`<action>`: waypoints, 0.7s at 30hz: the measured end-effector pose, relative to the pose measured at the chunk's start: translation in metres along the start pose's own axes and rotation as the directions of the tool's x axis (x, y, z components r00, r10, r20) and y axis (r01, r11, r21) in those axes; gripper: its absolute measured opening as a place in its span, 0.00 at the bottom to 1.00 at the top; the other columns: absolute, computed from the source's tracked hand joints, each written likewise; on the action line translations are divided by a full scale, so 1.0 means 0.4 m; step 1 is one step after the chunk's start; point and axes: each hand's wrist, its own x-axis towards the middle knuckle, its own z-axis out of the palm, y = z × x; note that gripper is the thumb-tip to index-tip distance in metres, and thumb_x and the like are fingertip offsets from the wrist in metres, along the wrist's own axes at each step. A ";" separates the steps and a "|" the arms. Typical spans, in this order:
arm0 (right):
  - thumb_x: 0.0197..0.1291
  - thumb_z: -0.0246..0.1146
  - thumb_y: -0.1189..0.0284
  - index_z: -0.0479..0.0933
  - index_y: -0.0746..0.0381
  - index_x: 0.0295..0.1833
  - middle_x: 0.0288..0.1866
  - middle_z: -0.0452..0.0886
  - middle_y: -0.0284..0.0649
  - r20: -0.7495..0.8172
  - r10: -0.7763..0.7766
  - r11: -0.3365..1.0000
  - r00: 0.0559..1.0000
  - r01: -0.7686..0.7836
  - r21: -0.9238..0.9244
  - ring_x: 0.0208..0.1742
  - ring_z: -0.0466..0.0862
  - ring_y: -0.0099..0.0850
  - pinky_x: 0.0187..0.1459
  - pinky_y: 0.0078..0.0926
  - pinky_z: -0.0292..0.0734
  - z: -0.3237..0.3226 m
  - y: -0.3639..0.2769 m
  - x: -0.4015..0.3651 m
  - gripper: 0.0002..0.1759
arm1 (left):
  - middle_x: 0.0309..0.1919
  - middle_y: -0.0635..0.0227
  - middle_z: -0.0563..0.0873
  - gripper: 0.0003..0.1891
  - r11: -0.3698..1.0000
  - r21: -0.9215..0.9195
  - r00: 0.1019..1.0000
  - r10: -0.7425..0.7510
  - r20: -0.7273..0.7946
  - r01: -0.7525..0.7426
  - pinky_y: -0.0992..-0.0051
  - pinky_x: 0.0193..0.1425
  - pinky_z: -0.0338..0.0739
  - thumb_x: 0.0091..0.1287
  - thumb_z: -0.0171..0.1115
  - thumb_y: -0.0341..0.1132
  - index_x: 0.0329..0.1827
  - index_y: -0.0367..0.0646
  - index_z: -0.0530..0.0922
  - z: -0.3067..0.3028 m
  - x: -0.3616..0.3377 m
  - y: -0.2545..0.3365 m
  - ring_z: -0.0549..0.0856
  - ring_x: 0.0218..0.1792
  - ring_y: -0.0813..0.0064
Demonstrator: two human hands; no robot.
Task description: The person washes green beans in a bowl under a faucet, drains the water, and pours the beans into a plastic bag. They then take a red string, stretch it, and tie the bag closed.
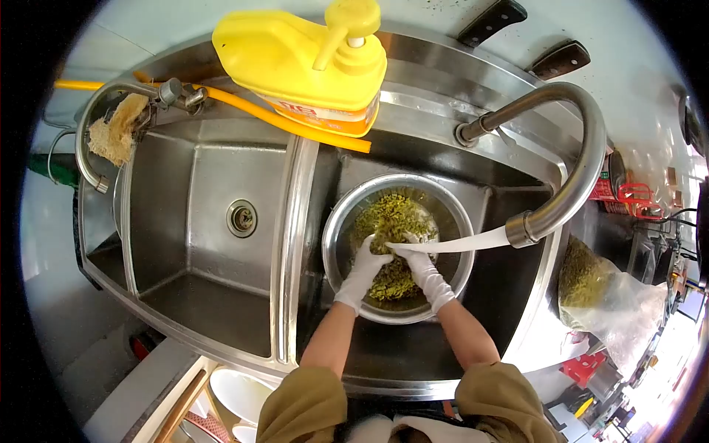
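Note:
A round metal bowl [465, 221] stands in the right basin of the sink, holding chopped yellow-green vegetables [391, 209] in water. Both my hands are inside it, in white gloves. My left hand [364, 267] and my right hand [421, 267] come together near the bowl's middle, fingers curled round a clump of the vegetables. Part of the fingers is hidden by the clump and the water. From the curved faucet [523, 227] at the right, a stream of water [473, 242] runs onto my right hand and the vegetables.
The left basin [233, 166] has a drain. A yellow pump jug [303, 63] and an orange hose [251, 109] lie behind the basins. A loofah [117, 131] hangs by the left faucet. Two knife handles [493, 22] show behind; a plastic bag of greens [602, 288] sits right.

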 end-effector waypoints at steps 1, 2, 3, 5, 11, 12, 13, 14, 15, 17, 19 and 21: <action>0.54 0.68 0.67 0.61 0.66 0.70 0.61 0.73 0.44 0.065 0.007 0.994 0.998 -0.014 0.113 0.63 0.70 0.32 0.65 0.27 0.61 -0.019 -0.057 -0.032 0.39 | 0.60 0.50 0.72 0.43 1.000 0.002 1.000 0.001 0.000 -0.001 0.69 0.62 0.69 0.47 0.75 0.37 0.69 0.44 0.64 -0.011 -0.024 0.041 0.74 0.60 0.61; 0.55 0.67 0.67 0.63 0.66 0.68 0.61 0.73 0.43 0.130 0.008 0.974 0.991 -0.037 0.221 0.63 0.70 0.33 0.65 0.27 0.61 -0.040 -0.091 -0.048 0.37 | 0.59 0.52 0.74 0.43 0.989 -0.139 0.999 -0.053 -0.011 0.051 0.70 0.64 0.68 0.50 0.74 0.36 0.70 0.44 0.62 -0.021 -0.052 0.080 0.74 0.60 0.62; 0.51 0.70 0.56 0.66 0.64 0.66 0.63 0.69 0.47 0.193 -0.051 0.984 0.980 0.017 0.175 0.66 0.68 0.35 0.66 0.30 0.62 -0.069 -0.071 -0.012 0.40 | 0.58 0.55 0.75 0.42 0.955 -0.278 0.994 -0.107 -0.017 0.098 0.71 0.65 0.66 0.52 0.73 0.35 0.71 0.44 0.60 -0.029 -0.065 0.098 0.73 0.60 0.63; 0.54 0.67 0.59 0.69 0.58 0.65 0.67 0.66 0.50 0.101 -0.408 0.731 0.907 0.391 -0.559 0.68 0.66 0.41 0.67 0.36 0.62 -0.058 -0.096 -0.010 0.33 | 0.63 0.52 0.70 0.45 0.985 -0.170 0.995 -0.017 -0.094 0.000 0.69 0.66 0.66 0.53 0.72 0.37 0.73 0.45 0.57 -0.033 -0.026 0.028 0.71 0.63 0.61; 0.55 0.63 0.60 0.67 0.55 0.66 0.70 0.64 0.45 0.565 -0.607 -0.102 0.559 0.650 -0.753 0.72 0.58 0.49 0.70 0.49 0.52 0.026 -0.194 0.069 0.32 | 0.68 0.47 0.55 0.55 0.815 0.579 0.963 0.139 -0.230 0.021 0.63 0.65 0.69 0.47 0.76 0.40 0.75 0.44 0.48 -0.015 -0.023 0.031 0.69 0.63 0.49; 0.55 0.63 0.60 0.67 0.55 0.66 0.70 0.64 0.45 0.565 -0.609 -0.102 0.557 0.651 -0.752 0.72 0.58 0.49 0.70 0.49 0.52 0.019 -0.184 0.083 0.32 | 0.68 0.47 0.55 0.55 0.814 0.580 0.962 0.141 -0.232 0.021 0.63 0.65 0.69 0.47 0.76 0.40 0.75 0.44 0.48 -0.015 -0.018 0.036 0.69 0.63 0.49; 0.55 0.63 0.57 0.65 0.56 0.68 0.70 0.63 0.47 0.438 -0.605 0.057 0.665 0.585 -0.809 0.71 0.59 0.49 0.69 0.50 0.54 0.002 -0.171 0.092 0.35 | 0.67 0.49 0.56 0.56 0.821 0.570 0.967 0.118 -0.224 0.032 0.62 0.64 0.69 0.46 0.76 0.41 0.75 0.46 0.47 -0.016 -0.015 0.038 0.69 0.62 0.49; 0.54 0.63 0.55 0.63 0.57 0.69 0.70 0.62 0.50 0.305 -0.573 0.214 0.761 0.498 -0.840 0.71 0.60 0.49 0.68 0.51 0.56 -0.011 -0.157 0.096 0.38 | 0.66 0.50 0.56 0.57 0.828 0.558 0.972 0.093 -0.216 0.045 0.60 0.64 0.69 0.44 0.76 0.41 0.75 0.47 0.46 -0.016 -0.016 0.041 0.69 0.61 0.48; 0.53 0.66 0.54 0.63 0.60 0.68 0.68 0.63 0.51 0.072 -0.500 0.384 0.863 0.296 -0.874 0.68 0.64 0.48 0.66 0.46 0.62 -0.015 -0.145 0.087 0.40 | 0.66 0.52 0.57 0.58 0.837 0.545 0.975 0.070 -0.210 0.057 0.59 0.63 0.69 0.43 0.76 0.41 0.75 0.48 0.45 -0.015 -0.010 0.044 0.69 0.60 0.48; 0.53 0.66 0.54 0.63 0.62 0.67 0.68 0.63 0.52 -0.093 -0.277 0.642 0.956 0.113 -0.758 0.68 0.64 0.47 0.66 0.40 0.63 -0.014 -0.125 0.067 0.40 | 0.66 0.51 0.57 0.58 0.840 0.535 0.976 0.031 -0.215 0.091 0.61 0.63 0.69 0.43 0.77 0.41 0.75 0.47 0.45 -0.013 0.022 0.035 0.69 0.61 0.49; 0.54 0.66 0.54 0.63 0.65 0.67 0.67 0.66 0.54 0.075 -0.198 0.780 0.977 0.203 -0.592 0.68 0.65 0.46 0.65 0.37 0.64 0.008 -0.065 0.054 0.40 | 0.65 0.49 0.62 0.55 0.900 0.430 0.983 0.132 -0.127 -0.065 0.64 0.64 0.69 0.43 0.78 0.38 0.74 0.41 0.51 -0.005 0.054 0.012 0.71 0.62 0.53; 0.52 0.67 0.53 0.64 0.67 0.67 0.64 0.69 0.57 0.177 -0.225 0.889 0.958 0.276 -0.366 0.68 0.66 0.45 0.67 0.37 0.62 -0.020 -0.046 0.051 0.42 | 0.64 0.48 0.68 0.49 0.960 0.264 0.994 0.080 0.070 -0.096 0.67 0.65 0.67 0.46 0.76 0.37 0.72 0.39 0.57 -0.030 0.044 0.040 0.71 0.63 0.58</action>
